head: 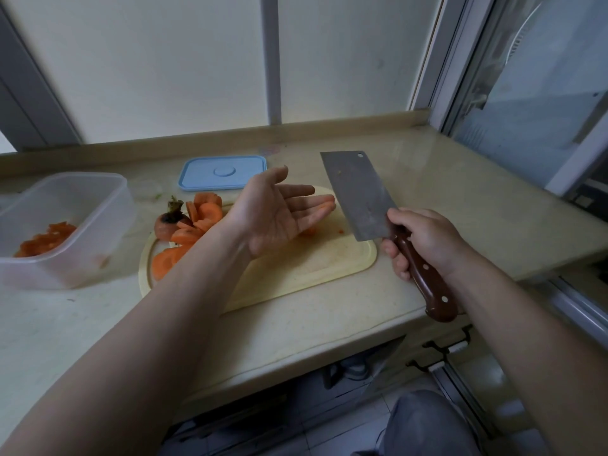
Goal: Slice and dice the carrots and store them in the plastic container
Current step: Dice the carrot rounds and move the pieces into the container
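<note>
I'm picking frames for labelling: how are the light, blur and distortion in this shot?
Head view: soft, dim daylight through the frosted window, no hard shadows; a faint sheen on the far-right counter; the wide-angle lens bows the window frames and counter edge; the container at left looks smeared, while the left hand, cleaver and right hand are fairly sharp.

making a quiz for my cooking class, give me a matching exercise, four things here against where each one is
Things:
1. plastic container
2. blue lid
3. cleaver
4. carrot slices

Places:
a. gripped by the right hand
b. piled at the left end of the cutting board
c. lying flat on the counter, behind the board
d. far left, with carrot pieces inside

Pairs: 1-d, 2-c, 3-a, 4-b
</note>
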Demonstrator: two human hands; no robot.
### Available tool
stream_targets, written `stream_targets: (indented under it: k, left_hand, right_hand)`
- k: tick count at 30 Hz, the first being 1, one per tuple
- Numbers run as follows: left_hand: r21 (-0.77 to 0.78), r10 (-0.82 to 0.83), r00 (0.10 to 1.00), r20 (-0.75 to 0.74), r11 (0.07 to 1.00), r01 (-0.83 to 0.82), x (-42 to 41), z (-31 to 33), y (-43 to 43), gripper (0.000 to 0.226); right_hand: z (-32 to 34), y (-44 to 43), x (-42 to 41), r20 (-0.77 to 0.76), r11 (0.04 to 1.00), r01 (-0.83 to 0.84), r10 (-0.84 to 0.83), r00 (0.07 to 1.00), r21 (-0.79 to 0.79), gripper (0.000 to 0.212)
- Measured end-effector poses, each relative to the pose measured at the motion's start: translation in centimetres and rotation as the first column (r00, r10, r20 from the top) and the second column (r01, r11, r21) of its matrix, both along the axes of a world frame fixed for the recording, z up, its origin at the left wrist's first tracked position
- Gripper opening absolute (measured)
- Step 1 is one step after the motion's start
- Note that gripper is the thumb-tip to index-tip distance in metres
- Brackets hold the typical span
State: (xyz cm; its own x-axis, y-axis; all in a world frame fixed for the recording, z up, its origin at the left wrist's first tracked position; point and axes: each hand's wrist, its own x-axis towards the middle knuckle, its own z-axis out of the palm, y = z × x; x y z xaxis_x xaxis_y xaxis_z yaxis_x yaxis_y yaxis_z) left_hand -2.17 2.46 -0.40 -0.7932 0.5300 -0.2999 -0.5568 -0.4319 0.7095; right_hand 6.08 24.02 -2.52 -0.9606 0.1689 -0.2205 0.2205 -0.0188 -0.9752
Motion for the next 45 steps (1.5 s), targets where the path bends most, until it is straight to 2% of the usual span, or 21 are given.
stream_targets:
  k: [2, 4, 6, 9, 11, 14, 18, 22, 24, 28, 33, 38, 43, 45]
  left_hand:
    - [-0.103, 0.068, 0.994, -0.085, 0.992, -0.077, -0.2, 0.0, -0.1, 0.045]
    - [-0.248, 0.104, 0.960, -0.258, 0.954, -0.170, -0.4, -0.1, -0.1, 0.040]
    - [-0.368, 0.057, 0.907, -0.417, 0.902, -0.226, -0.5, -0.4, -0.2, 0.040]
    - [-0.494, -0.062, 0.826, -0.560, 0.825, -0.274, -0.3, -0.8, -0.4, 0.044]
    - [-0.568, -0.132, 0.751, -0.647, 0.740, -0.360, -0.4, -1.2, -0.6, 0.046]
    - [-0.609, -0.231, 0.595, -0.770, 0.544, -0.577, -1.1, -1.6, -1.2, 0.041]
    - [-0.564, -0.225, 0.520, -0.824, 0.422, -0.710, -1.7, -1.6, -1.9, 0.028]
    - [-0.572, -0.295, 0.504, -0.812, 0.226, -0.789, -3.3, 0.2, -2.5, 0.024]
    - [-0.613, -0.366, 0.528, -0.766, 0.169, -0.772, -4.5, 1.0, -2.8, 0.027]
    - [-0.710, -0.584, 0.565, -0.582, 0.027, -0.704, -5.8, 0.8, -2.2, 0.038]
    - [-0.749, -0.730, 0.550, -0.406, -0.079, -0.658, -7.3, -0.2, -0.9, 0.040]
    - [-0.725, -0.771, 0.536, -0.344, -0.145, -0.674, -9.1, -1.1, -0.8, 0.028]
    - [-0.701, -0.775, 0.524, -0.352, -0.153, -0.697, -9.7, -1.5, -0.4, 0.020]
    - [-0.703, -0.750, 0.532, -0.394, -0.127, -0.700, -9.4, -1.1, -0.1, 0.021]
  right_hand:
    - [0.0, 0.0, 0.0, -0.014, 1.000, 0.015, -0.015, 1.000, -0.009, 0.029]
    - [0.0, -0.1, 0.1, -0.025, 1.000, 0.020, -0.020, 0.999, -0.010, 0.030]
    - [0.0, -0.1, 0.1, -0.027, 1.000, 0.021, -0.022, 0.999, -0.009, 0.030]
    - [-0.1, -0.2, 0.1, -0.029, 1.000, 0.026, -0.026, 0.999, -0.005, 0.030]
    - [-0.1, -0.1, 0.1, -0.035, 1.000, 0.025, -0.025, 0.999, -0.002, 0.029]
    - [-0.3, 0.0, 0.0, -0.045, 1.000, 0.027, -0.027, 0.999, -0.004, 0.028]
    - [-0.4, 0.0, 0.0, -0.068, 0.999, 0.032, -0.033, 0.997, -0.023, 0.028]
    - [-0.6, 0.2, 0.1, -0.100, 0.998, 0.028, -0.034, 0.994, -0.056, 0.027]
    - [-0.8, 0.3, 0.1, -0.113, 0.997, 0.023, -0.032, 0.993, -0.073, 0.026]
    - [-0.9, 0.6, 0.3, -0.131, 0.995, 0.001, -0.014, 0.991, -0.099, 0.026]
    - [-1.0, 0.9, 0.3, -0.149, 0.992, -0.013, -0.006, 0.989, -0.123, 0.026]
    - [-1.2, 1.2, 0.1, -0.159, 0.988, -0.022, -0.002, 0.987, -0.153, 0.027]
    - [-1.2, 1.4, -0.1, -0.161, 0.986, -0.028, 0.002, 0.987, -0.164, 0.025]
    - [-1.3, 1.4, -0.1, -0.163, 0.986, -0.023, -0.004, 0.987, -0.163, 0.025]
